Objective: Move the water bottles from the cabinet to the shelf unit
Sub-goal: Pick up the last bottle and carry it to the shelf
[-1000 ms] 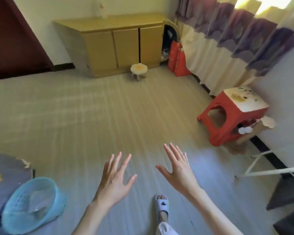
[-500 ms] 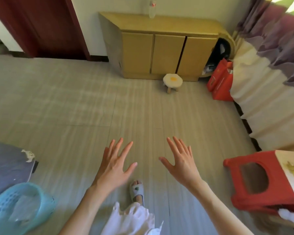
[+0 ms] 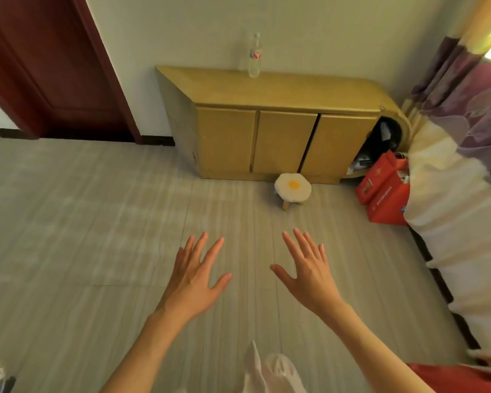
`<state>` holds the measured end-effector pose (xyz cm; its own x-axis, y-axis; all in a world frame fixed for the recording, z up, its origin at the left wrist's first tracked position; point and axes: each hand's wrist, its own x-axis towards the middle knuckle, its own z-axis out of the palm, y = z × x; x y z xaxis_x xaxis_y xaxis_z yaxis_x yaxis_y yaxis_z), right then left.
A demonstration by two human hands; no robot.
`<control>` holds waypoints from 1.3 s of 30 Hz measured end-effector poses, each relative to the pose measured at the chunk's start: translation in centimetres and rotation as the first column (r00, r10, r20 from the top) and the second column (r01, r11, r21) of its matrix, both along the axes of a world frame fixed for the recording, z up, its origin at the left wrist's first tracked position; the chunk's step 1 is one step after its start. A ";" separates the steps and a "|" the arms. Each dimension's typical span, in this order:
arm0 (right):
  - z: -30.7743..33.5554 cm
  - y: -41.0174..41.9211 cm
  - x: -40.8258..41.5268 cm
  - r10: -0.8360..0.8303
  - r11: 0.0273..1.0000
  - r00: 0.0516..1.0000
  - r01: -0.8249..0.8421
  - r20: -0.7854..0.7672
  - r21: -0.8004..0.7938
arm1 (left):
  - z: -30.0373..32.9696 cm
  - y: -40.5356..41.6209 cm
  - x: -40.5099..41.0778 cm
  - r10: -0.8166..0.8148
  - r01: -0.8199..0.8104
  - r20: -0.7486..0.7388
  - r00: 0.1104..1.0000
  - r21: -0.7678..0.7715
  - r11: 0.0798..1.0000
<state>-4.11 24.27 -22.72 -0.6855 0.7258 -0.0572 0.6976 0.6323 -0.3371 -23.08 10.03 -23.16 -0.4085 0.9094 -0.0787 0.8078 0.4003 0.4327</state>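
A clear water bottle with a red and white label stands upright on top of the low yellow cabinet against the far wall. The cabinet's three doors are closed. My left hand and my right hand are held out in front of me over the floor, palms down, fingers spread, holding nothing. Both hands are well short of the cabinet. No shelf unit is in view.
A small stool with a fried-egg cushion stands on the floor in front of the cabinet. Red boxes lean by the cabinet's right end. A curtain hangs along the right. A dark red door is at far left.
The view has swung and advanced toward the cabinet, which is now nearer and more central. The red stool and blue basket have left the view. Both hands stay spread and empty.
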 end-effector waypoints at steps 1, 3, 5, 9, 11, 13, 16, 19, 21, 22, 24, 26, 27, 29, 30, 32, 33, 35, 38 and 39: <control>-0.3 1.9 -1.0 -0.001 1.000 1.000 0.001 0.013 -0.008 | -0.3 1.7 -0.9 0.006 -0.005 0.010 1.000 -0.006 1.000; -0.9 5.9 -3.3 0.010 1.000 0.999 -0.009 0.037 -0.026 | -1.3 4.9 -2.9 0.019 -0.019 0.021 1.000 -0.020 1.000; -1.6 10.2 -5.8 0.025 0.999 0.998 -0.023 0.049 -0.040 | -2.4 8.5 -5.1 0.036 -0.035 0.031 0.999 -0.023 0.999; -2.1 20.3 -11.7 0.038 0.999 0.999 -0.038 0.000 -0.023 | -3.2 17.8 -10.9 0.087 -0.086 0.028 0.996 -0.035 0.996; -1.3 25.4 -14.6 0.031 0.999 0.999 -0.031 -0.037 -0.004 | -2.0 23.1 -13.7 0.095 -0.095 0.024 0.995 -0.029 0.995; -0.4 29.9 -17.1 0.036 0.999 0.998 -0.036 -0.053 0.004 | -0.6 28.0 -16.0 0.090 -0.090 0.030 0.996 0.011 0.996; 0.4 35.9 -20.7 0.065 0.998 0.997 -0.065 -0.045 -0.003 | 0.1 33.9 -19.2 0.115 -0.118 0.040 0.993 0.084 0.990; -0.1 40.8 -24.1 0.076 0.997 0.997 -0.076 -0.027 -0.031 | -1.2 38.4 -22.1 0.123 -0.124 0.043 0.991 0.029 0.992; -1.1 44.0 -26.3 0.074 0.995 0.997 -0.074 -0.005 -0.061 | -2.4 41.5 -24.2 0.114 -0.111 0.056 0.992 -0.043 0.993; -1.4 45.1 -27.1 0.078 0.995 0.997 -0.078 0.007 -0.068 | -2.7 42.5 -24.9 0.103 -0.099 0.063 0.993 -0.067 0.993; -2.1 47.9 -29.1 0.078 0.993 0.997 -0.077 0.017 -0.086 | -3.3 45.5 -27.0 0.096 -0.088 0.087 0.992 -0.097 0.991; -2.7 51.8 -32.0 0.063 0.994 0.998 -0.062 0.006 -0.092 | -3.9 49.6 -30.2 0.086 -0.075 0.085 0.993 -0.118 0.990; -2.9 53.8 -33.5 0.057 0.995 0.998 -0.057 0.004 -0.085 | -4.2 51.9 -31.9 0.073 -0.064 0.075 0.994 -0.116 0.991; -3.0 58.0 -36.7 0.047 0.995 0.999 -0.046 0.008 -0.083 | -4.4 56.6 -35.4 0.045 -0.038 0.070 0.997 -0.093 0.995; -3.0 60.0 -38.3 0.038 0.995 0.999 -0.037 0.014 -0.090 | -4.3 58.8 -37.0 0.029 -0.023 0.072 0.997 -0.079 0.997; -2.8 63.6 -41.4 0.028 0.994 1.000 -0.028 0.004 -0.108 | -4.1 62.7 -40.0 0.019 -0.015 0.079 0.997 -0.060 0.998; -2.6 65.4 -42.9 0.019 0.993 1.000 -0.020 -0.014 -0.120 | -4.2 64.7 -41.4 0.021 -0.017 0.081 0.997 -0.060 0.998; -2.3 68.8 -45.8 -0.015 0.988 0.998 0.006 -0.055 -0.156 | -4.6 68.4 -43.9 0.009 0.000 0.082 0.997 -0.103 0.995; -2.5 73.4 -49.0 -0.072 0.971 0.991 0.044 -0.114 -0.237 | -6.1 73.1 -46.4 -0.041 0.066 0.114 0.993 -0.226 0.972; -2.7 75.0 -49.9 -0.086 0.963 0.989 0.052 -0.121 -0.264 | -6.8 74.6 -47.0 -0.049 0.084 0.134 0.990 -0.269 0.960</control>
<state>-54.04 99.22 -25.46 -0.6482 0.7437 -0.1637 0.6758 0.4627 -0.5738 -70.12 84.65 -29.95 -0.3187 0.8710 -0.3739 0.7835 0.4640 0.4133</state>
